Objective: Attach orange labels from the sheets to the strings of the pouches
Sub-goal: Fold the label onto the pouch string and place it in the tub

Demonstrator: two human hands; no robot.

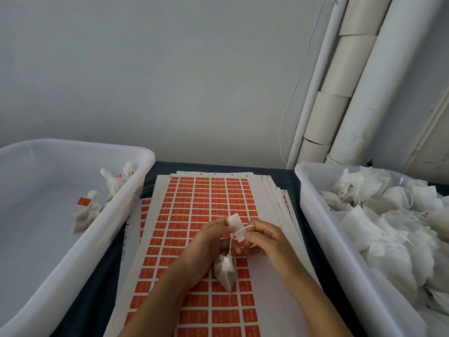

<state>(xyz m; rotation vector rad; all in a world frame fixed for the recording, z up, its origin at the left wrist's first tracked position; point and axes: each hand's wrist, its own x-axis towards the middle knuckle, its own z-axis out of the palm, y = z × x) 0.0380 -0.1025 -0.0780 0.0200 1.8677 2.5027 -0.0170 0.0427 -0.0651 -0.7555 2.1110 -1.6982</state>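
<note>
Left hand (209, 235) pinching upper end of peeled label (236, 226), white backing up; right hand (263, 235) pinching lower end over string (239, 230), ready for folding. Pouch (224, 269) hanging free below, above label sheets (194, 210) on table (97, 276). Unlabelled pouches in right bin (315, 215); finished in left bin (126, 205).

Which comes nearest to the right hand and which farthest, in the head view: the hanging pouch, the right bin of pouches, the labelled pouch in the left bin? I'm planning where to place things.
From the right hand:
1. Hanging pouch, just below and left of it, on the string.
2. Right bin, to its right.
3. Labelled pouch, far left, in the left bin.
</note>
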